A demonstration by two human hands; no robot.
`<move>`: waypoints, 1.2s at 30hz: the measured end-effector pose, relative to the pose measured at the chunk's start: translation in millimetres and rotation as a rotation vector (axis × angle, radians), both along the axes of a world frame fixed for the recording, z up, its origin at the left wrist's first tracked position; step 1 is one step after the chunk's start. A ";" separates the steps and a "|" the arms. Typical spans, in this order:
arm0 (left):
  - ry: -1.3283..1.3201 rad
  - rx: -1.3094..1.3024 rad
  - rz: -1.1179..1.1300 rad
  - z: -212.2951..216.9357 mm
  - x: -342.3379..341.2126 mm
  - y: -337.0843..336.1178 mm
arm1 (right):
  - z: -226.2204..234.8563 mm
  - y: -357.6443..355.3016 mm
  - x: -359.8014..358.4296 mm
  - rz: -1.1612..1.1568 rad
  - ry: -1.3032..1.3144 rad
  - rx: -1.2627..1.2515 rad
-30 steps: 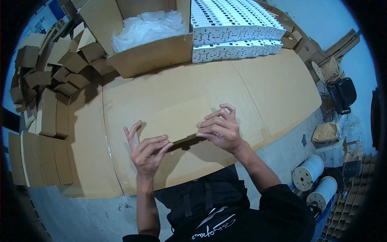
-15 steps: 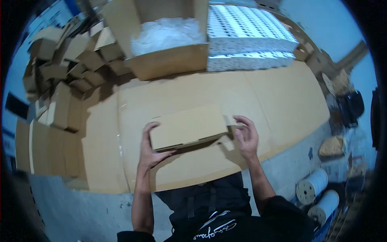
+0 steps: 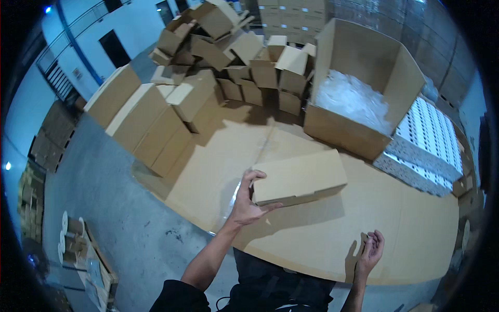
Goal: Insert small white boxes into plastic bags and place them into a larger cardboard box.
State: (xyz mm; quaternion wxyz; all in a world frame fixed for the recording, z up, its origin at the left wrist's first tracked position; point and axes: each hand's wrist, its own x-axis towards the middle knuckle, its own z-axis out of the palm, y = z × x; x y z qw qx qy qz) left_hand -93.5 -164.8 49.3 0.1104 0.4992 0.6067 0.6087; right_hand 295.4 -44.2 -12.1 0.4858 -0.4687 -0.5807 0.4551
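Observation:
A closed, long cardboard box (image 3: 300, 177) is gripped at its left end by my left hand (image 3: 249, 200), the thumb along its near side and the fingers over the far edge. The box is held up above the cardboard-covered table (image 3: 410, 244), casting a shadow on it. To the right and nearer to me, my right hand (image 3: 371, 249) hovers over the table, apart from the box. Its fingers are loosely bent and nothing is in them.
Closed cardboard boxes (image 3: 150, 125) stand in a row at the table's left edge. Behind them are piled open cartons (image 3: 234, 62). A big open carton (image 3: 348, 130) holds clear plastic bags (image 3: 353, 99), beside stacked white dotted packs (image 3: 426, 135). Spools (image 3: 70, 239) rest on a pallet at lower left.
My head view has swung left. The box has moved left across the table with my left hand, while my right hand has drawn away from the box's right end.

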 end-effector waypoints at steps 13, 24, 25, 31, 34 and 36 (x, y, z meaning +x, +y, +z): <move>0.396 0.242 0.751 210.5 -193.0 -126.4 | -1.6 -0.6 -7.0 0.037 -0.164 0.073; 0.361 0.198 0.897 222.5 -286.8 -182.5 | -4.7 1.1 -7.1 0.010 -0.211 0.098; 0.345 0.167 0.915 218.1 -286.2 -180.3 | -4.1 1.1 -6.9 0.006 -0.258 0.125; 0.454 0.097 1.061 202.5 -298.9 -178.4 | -1.8 0.0 -6.5 0.012 -0.269 0.099; 0.660 0.090 1.241 190.3 -306.9 -171.6 | -0.5 -2.7 -7.0 0.004 -0.215 0.083; 0.740 0.104 1.321 186.8 -308.0 -165.6 | -2.8 -3.3 -5.9 0.002 -0.203 0.080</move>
